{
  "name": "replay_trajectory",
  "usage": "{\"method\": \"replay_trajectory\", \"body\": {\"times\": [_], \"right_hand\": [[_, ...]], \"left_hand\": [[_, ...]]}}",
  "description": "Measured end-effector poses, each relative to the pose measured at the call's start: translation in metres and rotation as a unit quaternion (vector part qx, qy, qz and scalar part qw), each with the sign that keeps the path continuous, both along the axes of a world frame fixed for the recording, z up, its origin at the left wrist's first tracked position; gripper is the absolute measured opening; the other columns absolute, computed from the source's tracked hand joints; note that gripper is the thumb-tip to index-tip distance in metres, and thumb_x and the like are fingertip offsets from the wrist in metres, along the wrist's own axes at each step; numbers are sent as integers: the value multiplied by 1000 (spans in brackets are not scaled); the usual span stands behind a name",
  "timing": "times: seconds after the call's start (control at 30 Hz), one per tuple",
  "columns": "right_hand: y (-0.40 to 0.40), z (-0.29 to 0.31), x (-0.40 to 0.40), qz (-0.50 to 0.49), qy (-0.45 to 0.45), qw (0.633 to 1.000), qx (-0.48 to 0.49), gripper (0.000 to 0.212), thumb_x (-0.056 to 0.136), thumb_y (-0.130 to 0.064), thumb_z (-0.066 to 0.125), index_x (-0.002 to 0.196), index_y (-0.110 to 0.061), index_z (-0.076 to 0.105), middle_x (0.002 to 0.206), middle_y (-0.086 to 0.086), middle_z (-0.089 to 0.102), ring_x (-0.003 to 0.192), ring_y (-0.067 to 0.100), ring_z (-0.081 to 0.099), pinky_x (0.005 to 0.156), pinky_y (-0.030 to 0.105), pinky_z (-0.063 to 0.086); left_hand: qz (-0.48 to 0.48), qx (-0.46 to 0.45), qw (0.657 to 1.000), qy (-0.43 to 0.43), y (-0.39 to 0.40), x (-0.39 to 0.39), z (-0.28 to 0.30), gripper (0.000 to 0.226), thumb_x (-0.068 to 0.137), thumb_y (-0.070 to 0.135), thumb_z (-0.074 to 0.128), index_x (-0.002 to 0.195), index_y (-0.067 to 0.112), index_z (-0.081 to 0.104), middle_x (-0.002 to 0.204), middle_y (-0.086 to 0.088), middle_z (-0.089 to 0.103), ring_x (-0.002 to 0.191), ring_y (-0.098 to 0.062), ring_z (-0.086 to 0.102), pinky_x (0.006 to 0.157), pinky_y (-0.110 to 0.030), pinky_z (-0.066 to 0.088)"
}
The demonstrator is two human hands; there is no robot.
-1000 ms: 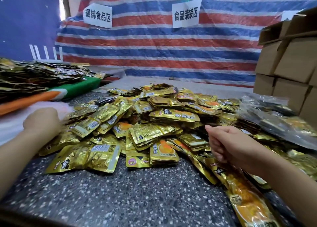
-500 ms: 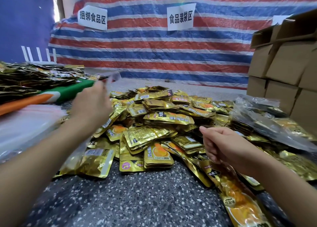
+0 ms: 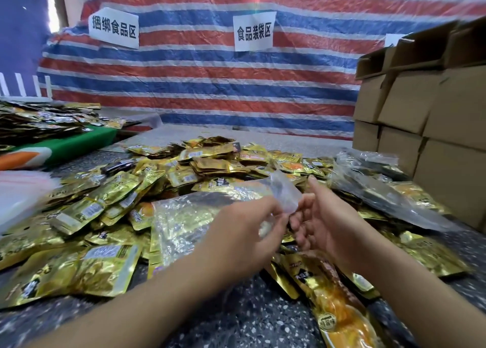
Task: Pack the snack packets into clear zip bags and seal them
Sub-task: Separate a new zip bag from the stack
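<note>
Head view, single frame. The left hand (image 3: pixel 246 232) pinches the near corner of an empty clear zip bag (image 3: pixel 210 210), fingers curled round the plastic edge. The bag lies mostly flat over the pile, stretching left and away from the hand; one corner rises between the two hands. The picture is blurred there, so the exact grip point is uncertain.

The right hand (image 3: pixel 324 224) sits just beside the left, palm turned inward, fingers loosely curved towards the raised bag corner. Whether the fingertips actually touch the plastic cannot be told; the hand holds nothing that can be made out.

Snack packets (image 3: pixel 110 205), gold foil with orange print, lie in a loose heap across the dark speckled tabletop (image 3: pixel 236 318), from the left edge to past the middle. One long packet (image 3: pixel 334 305) lies under the right forearm, near the front edge.

Right of the heap: filled clear bags (image 3: pixel 381 189) holding packets, lying on their sides, touching the pile. Behind them, stacked cardboard boxes (image 3: pixel 420 116), the top one with flaps open.

Far left: a second heap of packets (image 3: pixel 39 121) on a green and orange surface (image 3: pixel 65 147); white plastic sheeting (image 3: pixel 18 195) just in front of it.

Backdrop: striped red, white and blue tarpaulin (image 3: pixel 210 79) with two white paper signs (image 3: pixel 253 30) printed in black characters.
</note>
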State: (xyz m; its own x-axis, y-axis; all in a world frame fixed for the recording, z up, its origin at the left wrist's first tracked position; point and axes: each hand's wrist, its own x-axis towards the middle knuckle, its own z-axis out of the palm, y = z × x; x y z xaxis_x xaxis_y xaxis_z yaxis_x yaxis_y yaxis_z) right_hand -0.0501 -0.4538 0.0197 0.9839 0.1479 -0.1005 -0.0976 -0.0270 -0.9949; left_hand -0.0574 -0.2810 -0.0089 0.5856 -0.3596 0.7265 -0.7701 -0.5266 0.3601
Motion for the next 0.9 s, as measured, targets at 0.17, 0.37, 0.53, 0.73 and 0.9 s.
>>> {"method": "replay_trajectory", "body": {"times": [0.17,0.37,0.53,0.73,0.9], "right_hand": [[-9,0,-1,-6,-7,999,-34,75,93,-72,31,100,-3,60,74,15,56,47,16,49,43,25,39],[-12,6,-1,-59,-24,990,-125,19,96,-20,50,82,-8,56,64,7,49,61,24,45,56,32,35],[-13,8,-3,-41,-77,987,-139,25,96,-11,53,73,-6,60,64,9,48,60,23,42,56,33,32],[-15,15,-13,76,-106,990,-53,18,82,-21,67,78,-5,74,69,8,61,55,14,57,49,21,49],[-8,11,-18,140,-101,985,-13,13,82,-21,69,83,-8,73,70,7,60,56,10,58,49,18,48]], "left_hand": [[-56,76,995,14,-1,-10,1,10,96,30,56,94,21,58,105,4,69,93,-14,64,77,-38,53],[-91,154,982,63,2,-12,3,28,94,57,50,97,31,56,120,13,59,104,-5,58,87,-28,54],[-58,63,988,132,-1,-11,4,21,92,62,38,87,44,49,91,24,53,89,6,54,68,-10,42],[-9,-86,988,129,6,-4,9,25,96,37,55,79,20,59,71,5,58,65,-6,53,55,-19,39],[-67,-154,974,155,4,-9,13,25,91,32,67,75,14,59,61,1,53,57,-6,45,53,-24,38]]}}
